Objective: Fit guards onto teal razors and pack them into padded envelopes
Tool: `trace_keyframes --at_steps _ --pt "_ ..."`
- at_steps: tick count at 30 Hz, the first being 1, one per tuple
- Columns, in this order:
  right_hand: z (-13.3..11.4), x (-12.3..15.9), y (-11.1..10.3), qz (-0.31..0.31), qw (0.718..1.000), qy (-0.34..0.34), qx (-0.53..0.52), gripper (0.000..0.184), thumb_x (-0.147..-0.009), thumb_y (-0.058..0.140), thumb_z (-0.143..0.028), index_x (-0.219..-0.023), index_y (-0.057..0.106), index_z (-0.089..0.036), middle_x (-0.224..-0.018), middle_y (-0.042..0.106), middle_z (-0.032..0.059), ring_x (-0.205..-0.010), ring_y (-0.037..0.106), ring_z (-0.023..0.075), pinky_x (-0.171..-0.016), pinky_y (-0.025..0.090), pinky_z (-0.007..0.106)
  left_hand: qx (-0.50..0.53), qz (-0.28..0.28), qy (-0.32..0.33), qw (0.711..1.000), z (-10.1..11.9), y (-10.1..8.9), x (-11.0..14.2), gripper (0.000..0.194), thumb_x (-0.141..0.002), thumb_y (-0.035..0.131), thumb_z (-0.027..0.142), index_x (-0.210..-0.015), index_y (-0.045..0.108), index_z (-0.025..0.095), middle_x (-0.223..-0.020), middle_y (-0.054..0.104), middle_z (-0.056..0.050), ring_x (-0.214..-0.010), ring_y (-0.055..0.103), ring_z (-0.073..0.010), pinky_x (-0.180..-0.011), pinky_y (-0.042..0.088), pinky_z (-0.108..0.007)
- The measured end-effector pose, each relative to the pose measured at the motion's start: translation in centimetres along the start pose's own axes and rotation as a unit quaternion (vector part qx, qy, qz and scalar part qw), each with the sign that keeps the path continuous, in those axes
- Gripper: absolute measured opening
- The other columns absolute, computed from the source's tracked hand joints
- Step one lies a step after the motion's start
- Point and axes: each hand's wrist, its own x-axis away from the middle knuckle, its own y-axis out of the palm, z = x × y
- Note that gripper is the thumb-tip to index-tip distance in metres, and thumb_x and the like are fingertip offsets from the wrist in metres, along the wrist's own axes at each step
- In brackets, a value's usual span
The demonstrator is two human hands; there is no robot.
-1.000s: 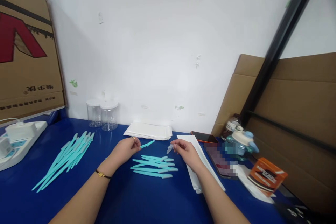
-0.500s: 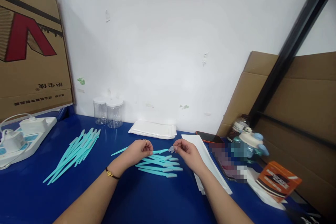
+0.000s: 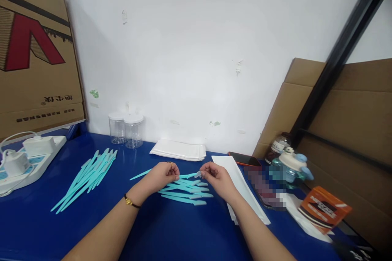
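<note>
My left hand (image 3: 168, 172), with a ring and a bracelet, pinches a turquoise eyebrow razor (image 3: 187, 176), whose handle tail sticks out to the left. In my right hand (image 3: 215, 175) a small clear blade cap (image 3: 198, 174) is pinched between thumb and fingers. The cap meets the razor's blade end; how far it covers the blade I cannot tell. Just below both hands several more turquoise razors (image 3: 180, 200) lie side by side, blade ends to the right. Over at the left is a fanned pile of such razors (image 3: 88, 177).
Two clear jars (image 3: 134, 132) with white lids stand by the wall, near a stack of white sheets (image 3: 178, 150). A power strip (image 3: 33, 169) is far left. On the right lie white paper (image 3: 241, 187), a phone (image 3: 245, 159), a teal bottle (image 3: 290, 169) and an orange box (image 3: 324, 209).
My right hand has moved slightly left, bringing the clear cap from just off the razor's tip onto its blade end. My left hand stays almost still.
</note>
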Motion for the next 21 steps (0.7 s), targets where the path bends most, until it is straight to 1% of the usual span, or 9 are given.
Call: trace_keyframes --at_steps 6,9,11,14,16,17,19,21 --pt "-0.2 0.3 1.0 -0.031 0.996 0.042 -0.07 0.022 -0.073 0.063 -0.035 -0.082 0.061 -0.016 -0.068 0.064 0.0022 -0.065 0.06 0.0151 -0.062 0.047 0.027 0.037 -0.012 0.016 0.999 0.8 0.4 0.2 0.023 -0.069 0.054 0.035 -0.077 0.061 0.015 -0.068 0.057 0.0 -0.062 0.049 -0.0124 -0.055 0.037 -0.021" --pt "-0.4 0.4 0.5 -0.036 0.993 0.066 -0.091 0.021 -0.07 0.066 -0.033 -0.078 0.061 -0.015 -0.064 0.064 0.0016 -0.061 0.06 0.0142 -0.06 0.047 0.026 0.06 -0.025 0.024 0.998 0.7 1.2 0.1 0.022 -0.069 0.055 0.034 -0.076 0.061 0.015 -0.068 0.058 0.0 -0.063 0.05 -0.0122 -0.057 0.038 -0.021" --pt "-0.4 0.6 0.0 -0.056 0.991 0.094 -0.079 0.017 -0.068 0.066 -0.03 -0.074 0.06 -0.015 -0.061 0.063 0.0012 -0.056 0.059 0.0133 -0.054 0.045 0.024 0.066 -0.04 0.028 0.997 0.5 2.0 -0.1 0.021 -0.069 0.055 0.034 -0.078 0.062 0.015 -0.068 0.058 0.0 -0.063 0.05 -0.012 -0.056 0.038 -0.02" --pt "0.0 0.9 -0.7 -0.107 0.983 0.146 -0.031 0.011 -0.067 0.064 -0.025 -0.069 0.059 -0.015 -0.058 0.063 0.0015 -0.049 0.056 0.012 -0.046 0.04 0.021 0.04 -0.06 0.034 0.997 0.3 3.0 -0.5 0.02 -0.069 0.057 0.033 -0.078 0.063 0.017 -0.068 0.059 0.0 -0.062 0.051 -0.0119 -0.055 0.037 -0.02" --pt "0.6 0.9 -1.1 -0.13 0.979 0.158 0.023 0.011 -0.067 0.063 -0.025 -0.069 0.061 -0.015 -0.059 0.063 0.0017 -0.047 0.053 0.0112 -0.044 0.038 0.021 -0.007 -0.047 0.054 0.997 0.3 3.3 -0.6 0.019 -0.067 0.06 0.034 -0.078 0.064 0.018 -0.073 0.06 0.0 -0.065 0.053 -0.0126 -0.057 0.038 -0.021" --pt "0.9 0.8 -1.2 -0.127 0.979 0.149 0.061 0.012 -0.068 0.063 -0.027 -0.07 0.063 -0.015 -0.06 0.063 0.0017 -0.048 0.053 0.0114 -0.045 0.037 0.022 -0.03 -0.03 0.064 0.997 0.3 3.1 -0.6 0.02 -0.066 0.062 0.035 -0.079 0.064 0.019 -0.077 0.061 -0.001 -0.068 0.054 -0.0133 -0.059 0.039 -0.021" --pt "1.5 0.4 -1.5 -0.08 0.979 0.102 0.159 0.013 -0.07 0.061 -0.028 -0.074 0.066 -0.017 -0.064 0.063 0.0021 -0.054 0.054 0.0131 -0.05 0.039 0.024 -0.068 0.017 0.065 0.995 0.2 2.1 -0.6 0.023 -0.068 0.061 0.038 -0.084 0.064 0.021 -0.081 0.061 -0.001 -0.073 0.055 -0.0146 -0.063 0.04 -0.022" --pt "1.8 -0.2 -1.8 -0.03 0.967 0.038 0.251 0.014 -0.073 0.056 -0.024 -0.08 0.068 -0.019 -0.075 0.064 0.0031 -0.066 0.057 0.0154 -0.06 0.042 0.026 -0.106 0.071 0.029 0.991 -0.5 0.5 -0.3 0.023 -0.073 0.056 0.037 -0.09 0.063 0.023 -0.084 0.062 -0.002 -0.078 0.056 -0.0158 -0.068 0.04 -0.024"
